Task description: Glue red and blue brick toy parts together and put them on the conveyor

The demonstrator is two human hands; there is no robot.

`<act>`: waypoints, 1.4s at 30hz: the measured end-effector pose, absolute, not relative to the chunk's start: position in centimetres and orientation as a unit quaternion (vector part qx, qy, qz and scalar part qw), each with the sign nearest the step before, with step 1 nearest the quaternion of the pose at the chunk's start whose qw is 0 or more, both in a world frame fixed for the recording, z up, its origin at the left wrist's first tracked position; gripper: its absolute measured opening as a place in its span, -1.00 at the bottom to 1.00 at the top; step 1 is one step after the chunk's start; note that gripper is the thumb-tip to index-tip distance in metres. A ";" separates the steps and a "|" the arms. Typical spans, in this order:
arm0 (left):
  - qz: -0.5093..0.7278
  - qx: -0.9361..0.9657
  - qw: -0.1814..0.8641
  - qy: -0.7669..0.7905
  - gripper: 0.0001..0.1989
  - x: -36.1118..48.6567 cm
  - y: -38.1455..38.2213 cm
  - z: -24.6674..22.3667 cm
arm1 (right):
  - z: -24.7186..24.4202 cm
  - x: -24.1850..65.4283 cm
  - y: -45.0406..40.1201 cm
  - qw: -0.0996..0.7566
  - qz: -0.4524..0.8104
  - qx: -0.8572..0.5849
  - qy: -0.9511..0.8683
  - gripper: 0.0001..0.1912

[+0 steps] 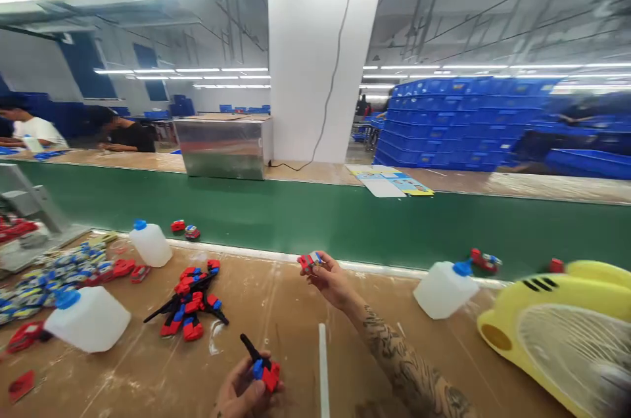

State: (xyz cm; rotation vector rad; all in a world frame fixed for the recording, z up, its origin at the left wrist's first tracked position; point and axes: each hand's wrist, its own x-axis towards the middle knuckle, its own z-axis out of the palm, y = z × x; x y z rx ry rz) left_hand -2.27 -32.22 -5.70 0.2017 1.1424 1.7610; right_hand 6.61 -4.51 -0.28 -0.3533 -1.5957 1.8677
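Observation:
At the lower middle, my left hand [242, 388] is closed round a red, blue and black toy part [266, 372], whose black rod points up and left. My right hand [331, 281] reaches out near the far edge of the brown table [290, 332], its fingers closed on a small red and grey toy piece [309, 263]. Left of my hands lies a pile of red, blue and black parts [192, 303]. The two held pieces are well apart.
White bottles with blue caps [150, 246] stand left and right. Many small pieces [54, 280] cover the far left. A yellow fan [562, 332] sits at the right. A green belt [296, 208] runs behind the table, carrying several toy pieces. Two people sit at the back left.

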 end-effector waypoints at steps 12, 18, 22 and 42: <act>0.431 0.605 0.401 0.537 -0.68 2.7 -26.9 -0.5 | -2.6 24.6 -5.7 0.411 0.805 -0.240 -0.354 -0.61; 0.142 0.901 0.152 0.380 -0.50 4.4 -25.9 2.3 | -4.5 28.1 -5.4 0.447 0.811 -0.196 -0.323 -0.62; 0.043 0.943 0.058 0.324 -0.48 6.1 -25.2 4.3 | -4.9 28.7 -4.9 0.453 0.814 -0.172 -0.321 -0.61; -0.050 0.954 0.053 0.291 -0.45 7.7 -23.3 5.2 | -4.4 28.2 -5.2 0.483 0.805 -0.160 -0.305 -0.51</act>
